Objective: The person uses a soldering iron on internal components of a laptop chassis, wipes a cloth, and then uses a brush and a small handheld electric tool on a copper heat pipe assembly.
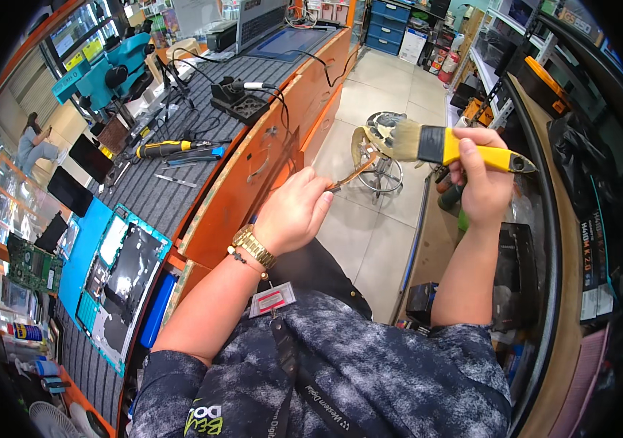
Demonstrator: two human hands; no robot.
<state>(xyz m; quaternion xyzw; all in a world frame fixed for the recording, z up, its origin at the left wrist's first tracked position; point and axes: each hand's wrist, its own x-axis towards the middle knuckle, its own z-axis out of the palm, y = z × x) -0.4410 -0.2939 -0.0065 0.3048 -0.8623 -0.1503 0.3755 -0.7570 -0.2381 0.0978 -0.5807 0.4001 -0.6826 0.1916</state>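
My right hand (481, 171) is wrapped round the yellow handle of a flat paintbrush (434, 144) with a black band and pale bristles. The bristles point left, toward my left hand (293, 208). Between the closed fingers of my left hand is a thin copper-coloured strip (355, 174), seen nearly edge-on, with a dark part by the fingertips. Its far end lies close to the bristle tips; whether they touch I cannot tell. Both hands are held up in front of me, over the floor.
On the striped bench mat left lie an opened laptop shell (125, 274), a green circuit board (34, 264), a yellow-black screwdriver (173, 148) and a teal microscope (111, 69). A wheeled stool (381, 179) stands on the tiles ahead. Boxes and shelves (497, 55) line the right.
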